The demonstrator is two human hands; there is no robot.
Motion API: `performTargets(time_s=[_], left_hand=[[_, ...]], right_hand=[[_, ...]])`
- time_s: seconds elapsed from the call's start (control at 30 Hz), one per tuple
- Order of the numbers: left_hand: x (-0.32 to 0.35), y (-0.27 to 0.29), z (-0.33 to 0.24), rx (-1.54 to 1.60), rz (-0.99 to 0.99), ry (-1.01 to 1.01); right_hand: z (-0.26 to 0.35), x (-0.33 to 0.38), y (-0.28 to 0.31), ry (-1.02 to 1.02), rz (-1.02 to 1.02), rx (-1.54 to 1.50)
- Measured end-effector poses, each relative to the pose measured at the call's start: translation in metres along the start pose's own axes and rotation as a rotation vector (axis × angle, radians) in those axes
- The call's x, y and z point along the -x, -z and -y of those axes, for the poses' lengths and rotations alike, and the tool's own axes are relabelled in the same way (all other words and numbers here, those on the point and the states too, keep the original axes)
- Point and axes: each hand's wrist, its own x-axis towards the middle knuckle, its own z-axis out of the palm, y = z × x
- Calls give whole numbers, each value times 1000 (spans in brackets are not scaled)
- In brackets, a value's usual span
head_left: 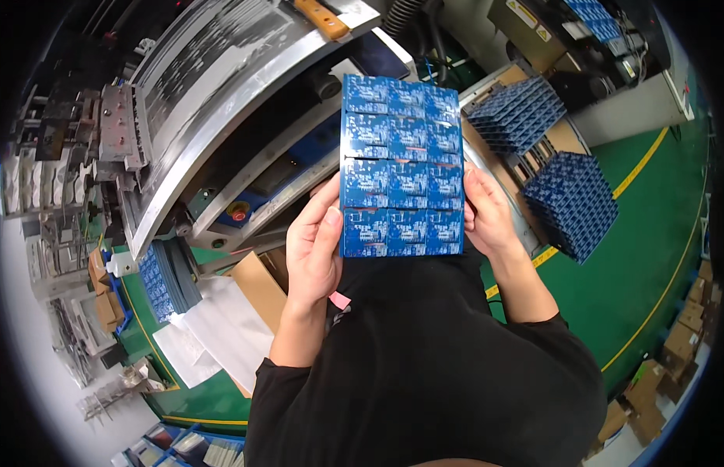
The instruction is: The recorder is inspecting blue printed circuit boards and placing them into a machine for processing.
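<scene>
A blue printed circuit board panel (pixel 406 185), divided into a grid of several identical boards, is held up in front of me, its patterned face toward me. My left hand (pixel 313 247) grips its left edge near the lower corner, thumb on the front and fingers behind. On the opposite edge, my right hand (pixel 488 206) is closed around the side, with most of its fingertips hidden behind the panel. Just right of my right hand stand two stacks of similar blue panels, a farther stack (pixel 519 113) and a nearer stack (pixel 572 202).
A metal-framed machine (pixel 156 183) with a stencil-like screen rises at the left; an orange-handled scraper (pixel 321 19) lies on its frame. More blue panels (pixel 156 280) stand at lower left beside white sheets (pixel 222 323) and cardboard. Boxes (pixel 681 342) line the right side of the green floor.
</scene>
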Motion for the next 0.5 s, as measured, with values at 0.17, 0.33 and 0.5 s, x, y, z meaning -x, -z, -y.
performTargets(time_s=[0.17, 0.33, 0.5], left_hand=[[0, -13, 0, -4, 20, 7], [1, -20, 4, 35, 27, 26], [8, -16, 7, 33, 55, 36]], right_hand=[[3, 22, 1, 67, -38, -16], [5, 26, 10, 115, -32, 4], [2, 27, 10, 130, -5, 18]])
